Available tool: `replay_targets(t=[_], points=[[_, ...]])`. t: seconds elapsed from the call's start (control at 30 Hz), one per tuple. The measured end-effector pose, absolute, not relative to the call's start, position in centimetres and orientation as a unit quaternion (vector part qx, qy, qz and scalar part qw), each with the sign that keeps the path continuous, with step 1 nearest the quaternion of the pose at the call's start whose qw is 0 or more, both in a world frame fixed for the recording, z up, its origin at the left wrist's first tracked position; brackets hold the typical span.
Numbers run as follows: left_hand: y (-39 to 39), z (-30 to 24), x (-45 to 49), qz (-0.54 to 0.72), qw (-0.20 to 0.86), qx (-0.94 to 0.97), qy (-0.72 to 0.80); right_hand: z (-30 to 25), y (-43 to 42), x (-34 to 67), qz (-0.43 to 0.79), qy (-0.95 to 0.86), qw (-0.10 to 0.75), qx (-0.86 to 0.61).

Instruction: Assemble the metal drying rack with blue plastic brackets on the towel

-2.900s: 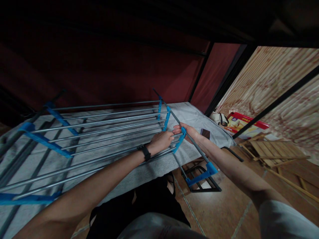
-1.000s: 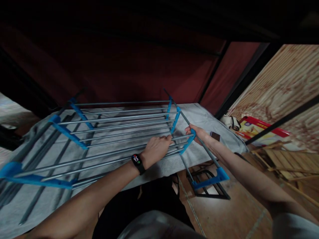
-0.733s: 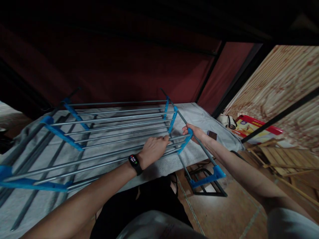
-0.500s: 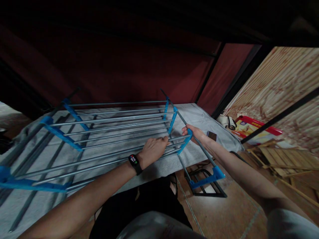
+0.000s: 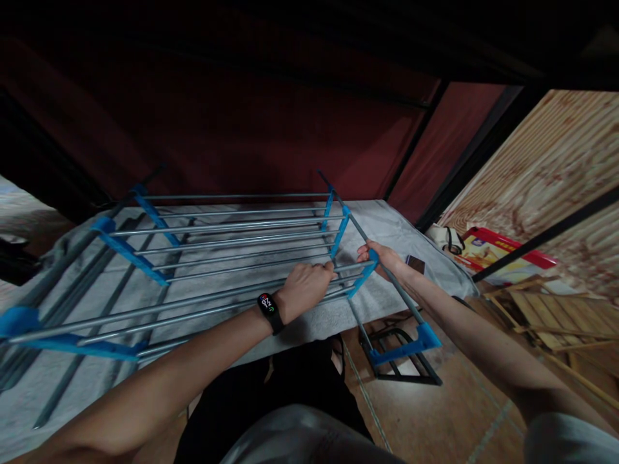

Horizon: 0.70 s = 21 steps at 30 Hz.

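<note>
A shoe rack [image 5: 242,227] of grey metal tubes and blue plastic end brackets lies on its side across a grey cloth. My left hand [image 5: 307,285], wearing a black fitness band [image 5: 269,312] at the wrist, is closed over a crossbar near its right end; the fingertips are partly hidden. Further right, my right hand [image 5: 380,256] grips the long side pole beside a blue bracket [image 5: 362,278], its fingers curled round that joint. The pole runs on past the cloth's near edge to another blue bracket [image 5: 409,348].
The grey cloth [image 5: 396,225] covers a surface against a dark red panel. A phone-like object [image 5: 415,263] lies right of my right hand. On the right are a red and yellow box [image 5: 512,251], a white bag [image 5: 443,237] and a folded wooden piece [image 5: 551,316]. A black metal frame [image 5: 430,370] stands below.
The whole view has shifted slightly, so rack and hands appear a little further right. Both hands keep the same grip on the rack.
</note>
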<state>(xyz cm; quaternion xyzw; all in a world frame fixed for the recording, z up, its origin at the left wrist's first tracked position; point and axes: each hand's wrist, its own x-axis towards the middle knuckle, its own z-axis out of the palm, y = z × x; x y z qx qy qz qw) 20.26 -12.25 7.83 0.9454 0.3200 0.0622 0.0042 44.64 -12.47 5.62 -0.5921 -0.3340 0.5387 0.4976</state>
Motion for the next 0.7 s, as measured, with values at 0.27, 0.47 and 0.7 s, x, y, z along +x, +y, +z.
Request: replay_targets(t=[0.27, 0.47, 0.7], points=[[-12.5, 7.5, 20.1, 0.070, 0.020, 0.943, 0.325, 5.1, -12.7, 45.6, 0.469, -0.428, 0.426, -0.644], [-12.4, 7.3, 18.6, 0.103, 0.024, 0.948, 0.302, 6.4, -12.8, 45.5, 0.024, -0.707, 0.309, -0.635], [-11.6, 6.7, 16.3, 0.099, 0.029, 0.951, 0.291, 6.4, -13.8, 37.1, 0.018, -0.891, 0.133, -0.434]])
